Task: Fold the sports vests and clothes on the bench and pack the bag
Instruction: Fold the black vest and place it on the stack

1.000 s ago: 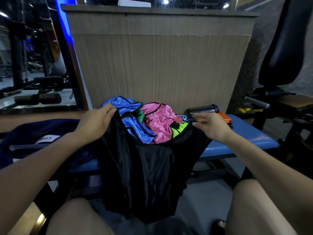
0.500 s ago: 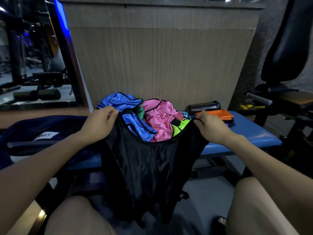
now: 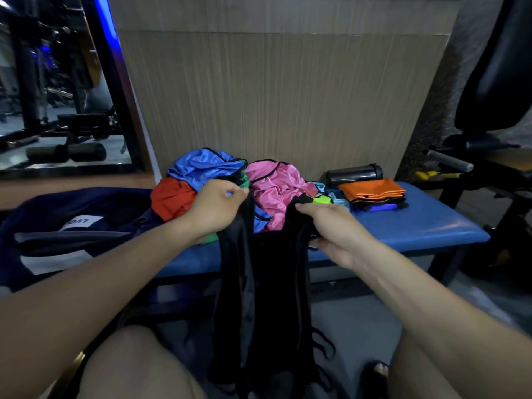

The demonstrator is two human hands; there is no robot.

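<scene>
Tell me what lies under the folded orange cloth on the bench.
Under the orange cloth sit more folded pieces: dark layers and a blue one. How many, and what they are, is hidden.

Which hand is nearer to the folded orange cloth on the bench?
The right hand. It grips the black vest just left of the folded orange cloth. The left hand holds the vest's other edge, farther away beyond the pink garment.
</scene>
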